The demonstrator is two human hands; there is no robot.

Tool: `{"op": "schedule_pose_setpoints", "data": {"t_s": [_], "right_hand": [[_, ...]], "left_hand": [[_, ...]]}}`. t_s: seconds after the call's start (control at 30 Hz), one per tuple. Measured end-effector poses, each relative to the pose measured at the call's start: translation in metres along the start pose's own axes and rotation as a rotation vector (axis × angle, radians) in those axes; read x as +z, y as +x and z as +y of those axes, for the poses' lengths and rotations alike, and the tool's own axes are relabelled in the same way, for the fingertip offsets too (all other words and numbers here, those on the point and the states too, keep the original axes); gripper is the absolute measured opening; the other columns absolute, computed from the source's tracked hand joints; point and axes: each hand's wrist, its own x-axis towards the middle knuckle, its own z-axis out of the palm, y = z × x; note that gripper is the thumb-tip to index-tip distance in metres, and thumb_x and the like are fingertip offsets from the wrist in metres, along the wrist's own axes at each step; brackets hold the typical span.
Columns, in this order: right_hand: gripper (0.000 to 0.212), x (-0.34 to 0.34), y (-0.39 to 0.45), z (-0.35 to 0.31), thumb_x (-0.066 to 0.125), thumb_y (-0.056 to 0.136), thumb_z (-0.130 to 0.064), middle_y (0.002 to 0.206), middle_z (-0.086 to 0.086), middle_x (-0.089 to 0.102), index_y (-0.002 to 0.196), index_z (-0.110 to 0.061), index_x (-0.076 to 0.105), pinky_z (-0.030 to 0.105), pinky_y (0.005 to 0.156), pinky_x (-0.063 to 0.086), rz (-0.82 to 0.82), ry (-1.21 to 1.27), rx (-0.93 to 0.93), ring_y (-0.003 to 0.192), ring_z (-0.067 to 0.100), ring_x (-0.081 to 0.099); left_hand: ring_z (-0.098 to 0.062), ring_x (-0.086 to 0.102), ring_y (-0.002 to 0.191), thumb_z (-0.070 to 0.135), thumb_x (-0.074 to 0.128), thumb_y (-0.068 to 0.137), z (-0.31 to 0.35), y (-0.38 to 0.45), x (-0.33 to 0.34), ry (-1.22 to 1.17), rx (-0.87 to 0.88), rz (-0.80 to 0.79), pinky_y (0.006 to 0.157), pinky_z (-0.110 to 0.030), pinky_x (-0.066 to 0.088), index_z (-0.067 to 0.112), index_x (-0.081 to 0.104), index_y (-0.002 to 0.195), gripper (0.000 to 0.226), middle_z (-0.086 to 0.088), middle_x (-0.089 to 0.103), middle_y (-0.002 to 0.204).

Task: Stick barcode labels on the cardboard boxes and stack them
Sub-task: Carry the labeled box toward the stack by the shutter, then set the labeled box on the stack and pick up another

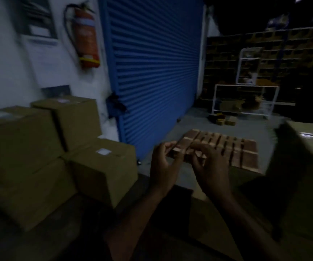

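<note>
Though blurred beyond reading, white labels [103, 151] on stacked cardboard boxes [39, 147]; hands' hold indiscernible.

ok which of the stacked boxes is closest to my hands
The low box at the stack's right end, white label on top; the other boxes sit farther left.

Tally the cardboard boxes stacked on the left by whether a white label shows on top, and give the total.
Boxes with a white label showing: 3, the back box, the left box and the front right box.
Box with no label showing: 1, the front lower box.
Total: 4
</note>
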Motion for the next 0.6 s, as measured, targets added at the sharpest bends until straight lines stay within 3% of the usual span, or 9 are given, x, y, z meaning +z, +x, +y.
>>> {"op": "schedule_pose_setpoints", "data": {"t_s": [0.07, 0.13, 0.27, 0.4, 0.5, 0.6], "right_hand": [[0.026, 0.042, 0.003, -0.015, 0.065, 0.096, -0.029, 0.116, -0.012, 0.071, 0.122, -0.028, 0.068, 0.035, 0.084, 0.058, -0.069, 0.088, 0.037, 0.102, 0.002, 0.065], [0.028, 0.086, 0.004, -0.032, 0.066, 0.095, -0.029, 0.118, -0.011, 0.071, 0.123, -0.025, 0.068, 0.039, 0.091, 0.057, -0.117, 0.164, 0.071, 0.107, 0.004, 0.065], [0.029, 0.161, 0.001, -0.073, 0.065, 0.096, -0.028, 0.116, -0.008, 0.072, 0.123, -0.021, 0.07, 0.025, 0.09, 0.054, -0.224, 0.246, 0.108, 0.1, -0.003, 0.063], [0.03, 0.241, 0.004, -0.121, 0.067, 0.097, -0.03, 0.118, -0.014, 0.068, 0.125, -0.021, 0.068, 0.03, 0.095, 0.053, -0.308, 0.254, 0.093, 0.109, 0.004, 0.061], [0.028, 0.313, 0.014, -0.164, 0.068, 0.096, -0.03, 0.116, -0.018, 0.066, 0.123, -0.022, 0.068, 0.029, 0.096, 0.053, -0.315, 0.307, 0.099, 0.107, 0.002, 0.062], [0.03, 0.38, 0.027, -0.21, 0.069, 0.096, -0.027, 0.119, -0.01, 0.07, 0.125, -0.017, 0.068, 0.032, 0.099, 0.054, -0.307, 0.361, 0.08, 0.108, 0.001, 0.063]], "left_hand": [[0.003, 0.057, 0.122, 0.051, 0.07, 0.093, -0.016, 0.005, -0.045, 0.043, 0.006, 0.083, 0.099, -0.017, 0.047, 0.028, 0.063, 0.126, 0.041, 0.015, 0.062, 0.128], [-0.001, 0.06, 0.121, 0.05, 0.07, 0.09, -0.036, 0.01, -0.092, 0.061, -0.027, 0.17, 0.101, -0.022, 0.049, 0.031, 0.063, 0.12, 0.036, 0.015, 0.064, 0.124], [-0.01, 0.062, 0.119, 0.052, 0.069, 0.086, -0.08, 0.023, -0.173, 0.101, -0.092, 0.269, 0.103, -0.039, 0.054, 0.034, 0.062, 0.116, 0.036, 0.01, 0.063, 0.123], [-0.007, 0.061, 0.122, 0.049, 0.073, 0.091, -0.113, 0.042, -0.254, 0.117, -0.147, 0.272, 0.096, -0.019, 0.048, 0.026, 0.061, 0.128, 0.044, 0.012, 0.063, 0.13], [0.002, 0.058, 0.12, 0.066, 0.067, 0.08, -0.133, 0.07, -0.328, 0.156, -0.131, 0.302, 0.101, -0.032, 0.052, 0.033, 0.061, 0.127, 0.058, 0.022, 0.061, 0.127], [0.0, 0.058, 0.122, 0.063, 0.069, 0.083, -0.136, 0.104, -0.406, 0.204, -0.079, 0.377, 0.101, -0.034, 0.054, 0.037, 0.059, 0.127, 0.051, 0.016, 0.061, 0.13]]}}
